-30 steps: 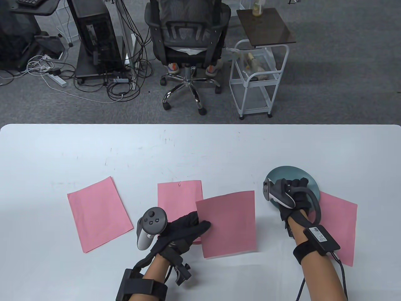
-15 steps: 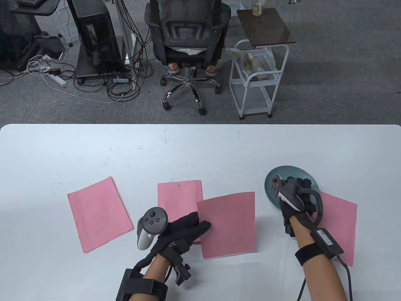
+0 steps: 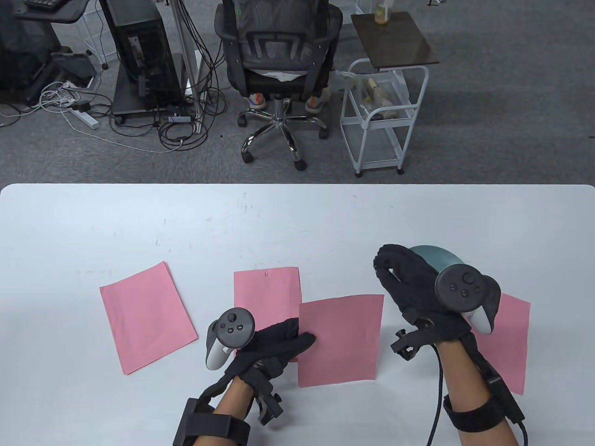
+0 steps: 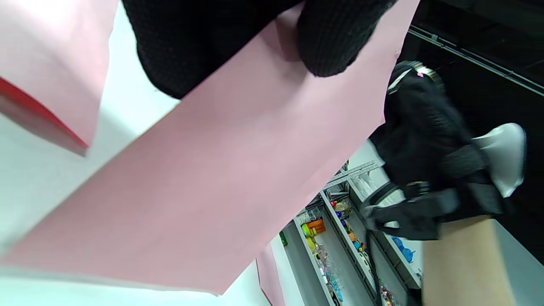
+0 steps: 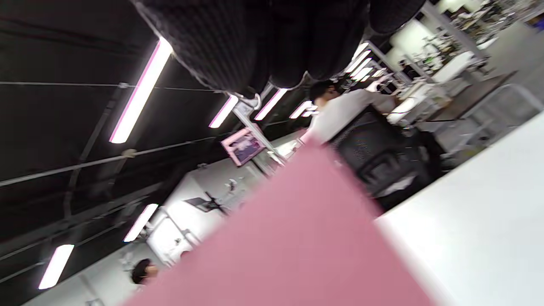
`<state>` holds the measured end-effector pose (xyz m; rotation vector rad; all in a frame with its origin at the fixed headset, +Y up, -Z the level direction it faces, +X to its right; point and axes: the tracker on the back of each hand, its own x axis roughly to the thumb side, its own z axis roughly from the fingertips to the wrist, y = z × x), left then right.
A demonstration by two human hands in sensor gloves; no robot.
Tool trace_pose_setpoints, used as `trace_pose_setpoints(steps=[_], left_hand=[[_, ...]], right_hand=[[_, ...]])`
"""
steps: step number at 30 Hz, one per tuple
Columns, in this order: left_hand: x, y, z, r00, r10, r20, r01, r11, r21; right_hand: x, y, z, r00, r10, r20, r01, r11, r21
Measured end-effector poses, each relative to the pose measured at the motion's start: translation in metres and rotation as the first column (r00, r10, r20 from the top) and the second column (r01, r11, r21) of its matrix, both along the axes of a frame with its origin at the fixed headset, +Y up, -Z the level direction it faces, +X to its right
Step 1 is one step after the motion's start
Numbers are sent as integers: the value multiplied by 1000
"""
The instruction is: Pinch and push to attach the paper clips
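A pink sheet is gripped at its left edge by the left hand, seemingly raised for clipping; the right hand, fingertips pinched together near the dish, is presumably carrying a paper clip, though none is discernible

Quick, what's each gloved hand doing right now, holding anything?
Left hand: grips the middle pink sheet by its left edge, lifted.
Right hand: raised beside the teal plate, fingertips pinched together; whether it holds a clip cannot be told.
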<state>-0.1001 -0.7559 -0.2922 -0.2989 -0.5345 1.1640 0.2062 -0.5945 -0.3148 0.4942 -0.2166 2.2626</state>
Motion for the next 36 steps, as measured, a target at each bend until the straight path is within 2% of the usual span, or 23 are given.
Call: trace_pose_setpoints(steps=[6, 10, 13, 16, 22, 36], left_hand=[[5, 2, 3, 1000, -17, 21, 16, 1000, 13], [6, 4, 5, 999, -20, 25, 20, 1000, 24], [5, 4, 5, 999, -20, 25, 20, 999, 29], [5, 4, 4, 1000, -19, 21, 19, 999, 28], [5, 4, 5, 999, -24, 24, 23, 999, 33], [7, 4, 6, 999, -30, 37, 28, 999, 42]], right_hand=[[-24, 20, 24, 994, 40, -102, -33, 997, 68], [-36, 22, 30, 989, 80, -122, -68, 993, 100], [-44, 21, 34, 977, 177, -119, -162, 979, 125], [-46, 18, 32, 961, 261, -92, -248, 960, 131], [-46, 5, 24, 943, 315, -112, -306, 948, 86], [-45, 0, 22, 928, 347, -134, -341, 938, 63]])
